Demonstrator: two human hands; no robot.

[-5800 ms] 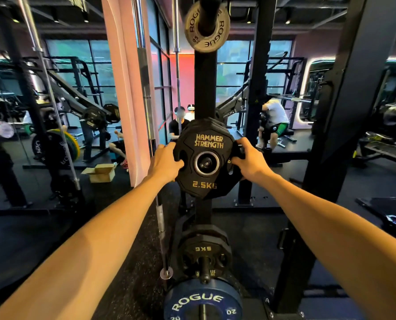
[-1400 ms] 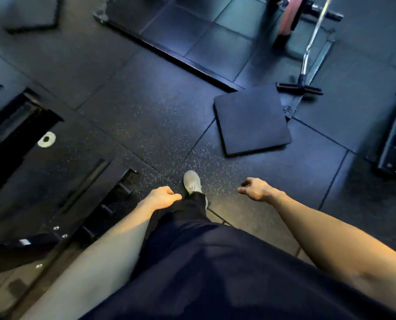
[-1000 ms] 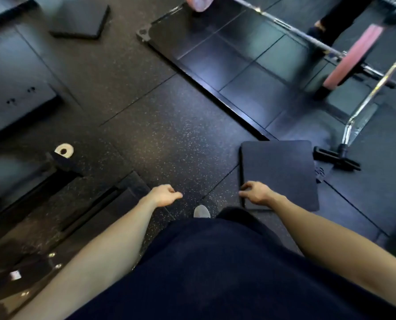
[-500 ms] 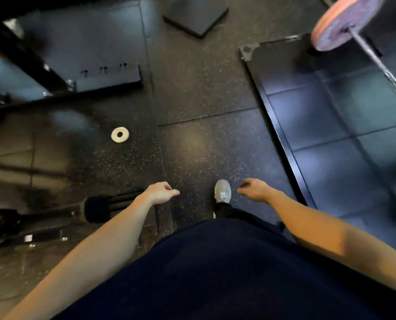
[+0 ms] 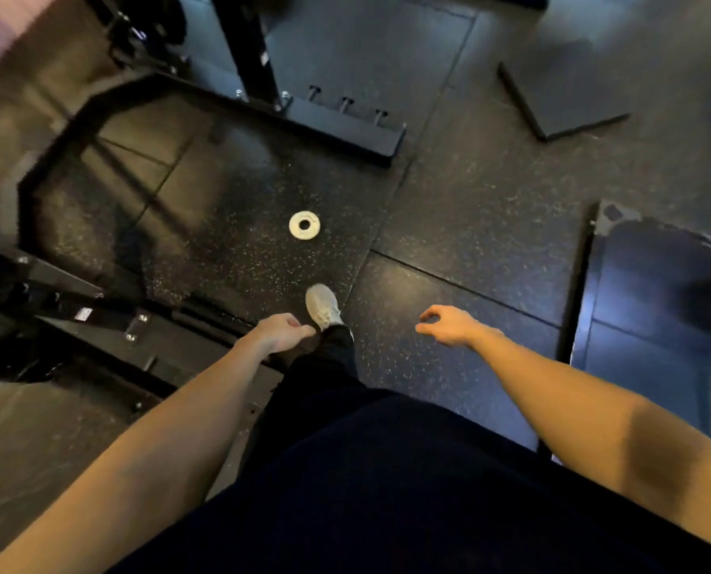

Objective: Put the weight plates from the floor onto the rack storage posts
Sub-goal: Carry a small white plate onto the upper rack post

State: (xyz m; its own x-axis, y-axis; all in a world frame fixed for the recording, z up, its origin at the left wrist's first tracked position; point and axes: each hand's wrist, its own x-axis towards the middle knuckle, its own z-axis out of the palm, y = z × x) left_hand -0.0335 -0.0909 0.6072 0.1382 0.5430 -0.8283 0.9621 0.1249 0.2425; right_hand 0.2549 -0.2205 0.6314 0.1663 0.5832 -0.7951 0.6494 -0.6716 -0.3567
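A small white weight plate point(image 5: 304, 226) with a round centre hole lies flat on the black speckled rubber floor, ahead of my light shoe point(image 5: 323, 305). My left hand point(image 5: 281, 332) hangs below and slightly left of the plate, fingers loosely curled with nothing in them. My right hand point(image 5: 445, 325) is out to the right, fingers apart and empty. Both hands are well short of the plate. The black rack upright point(image 5: 249, 47) rises at the top, with its base foot point(image 5: 345, 128) carrying short pegs. No storage post with plates is in view.
A black steel frame point(image 5: 47, 300) of the rack crosses the floor at left. A black rubber pad point(image 5: 569, 97) lies at upper right. A raised dark platform point(image 5: 656, 308) with a metal edge fills the right side. My dark trousers cover the bottom.
After leaving the 2.5 kg plate on the rack post, I turned to the floor. Over the last second the view swung left and the white plate came nearer the centre. Both hands stay empty.
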